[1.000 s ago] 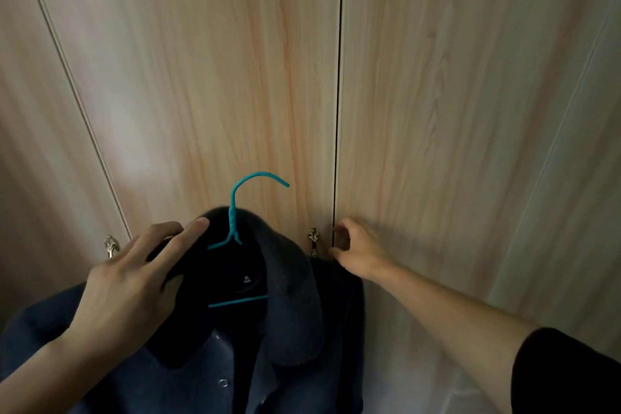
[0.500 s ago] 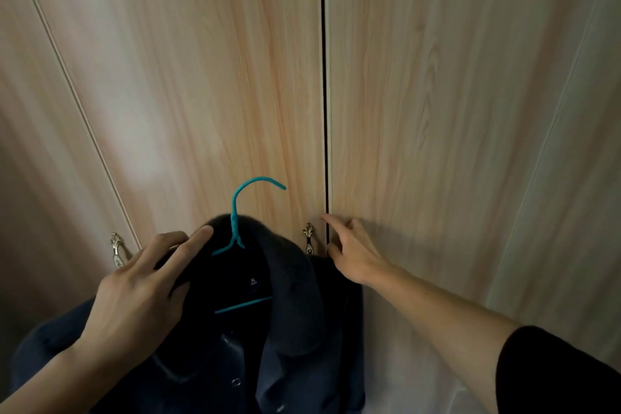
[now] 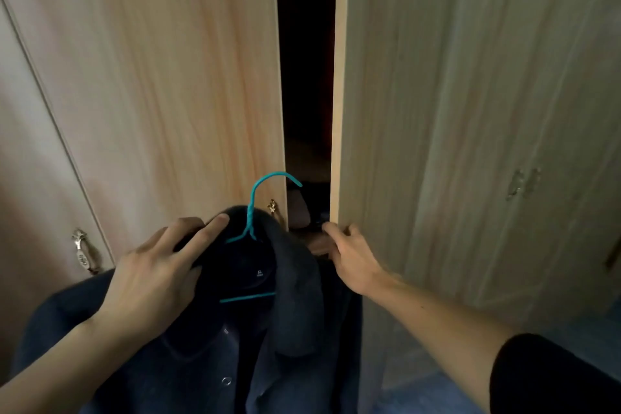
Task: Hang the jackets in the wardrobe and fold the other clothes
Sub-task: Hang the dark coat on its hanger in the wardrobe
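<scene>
**Jacket on its hanger at the wardrobe gap**

Your dark navy jacket hangs low in the centre of view, thick and felt-like, with a broad soft collar and small round snaps down the front. It sits on a thin teal hanger whose curved hook rises in front of the pale wood-grain wardrobe door. Your left hand closes around the jacket's shoulder, fingers curled over the collar. Your right hand grips the edge of the right door, which stands ajar, showing a dark interior. Small ornate metal handles sit on the left panels.
</scene>
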Available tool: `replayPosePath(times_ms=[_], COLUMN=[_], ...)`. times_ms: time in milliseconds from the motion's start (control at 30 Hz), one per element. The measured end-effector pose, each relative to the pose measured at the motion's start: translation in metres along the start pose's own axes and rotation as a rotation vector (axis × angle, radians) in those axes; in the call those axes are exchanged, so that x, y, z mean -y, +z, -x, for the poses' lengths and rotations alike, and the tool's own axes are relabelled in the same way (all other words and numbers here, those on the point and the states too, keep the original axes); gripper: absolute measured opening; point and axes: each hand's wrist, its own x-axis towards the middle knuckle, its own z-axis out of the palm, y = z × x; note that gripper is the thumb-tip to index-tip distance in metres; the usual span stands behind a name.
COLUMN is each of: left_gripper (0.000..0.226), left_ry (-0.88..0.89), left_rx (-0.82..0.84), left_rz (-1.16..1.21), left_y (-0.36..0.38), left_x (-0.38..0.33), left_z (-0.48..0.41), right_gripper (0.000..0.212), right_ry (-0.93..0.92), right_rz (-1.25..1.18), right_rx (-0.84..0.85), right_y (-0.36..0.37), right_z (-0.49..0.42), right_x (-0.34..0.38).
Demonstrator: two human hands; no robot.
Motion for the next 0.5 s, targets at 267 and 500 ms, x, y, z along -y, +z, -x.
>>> replayPosePath(times_ms=[267,500], left_gripper=[0.069,0.068], left_ry=[0.108,0.200], left_rx=[0.022,0.005], left_rz=[0.111,0.197], left_y=[0.004,0.018], left_x=[-0.039,-0.075], left_z=[-0.018,-0.041], right_gripper=[0.031,0.020], right_ry=[0.048,0.160], right_rz=[0.284,0.450], right_rx=[-0.048,-0.099], right_y=[-0.058,-0.106], right_z=[0.071,0.128], right_x=[-0.011,-0.037])
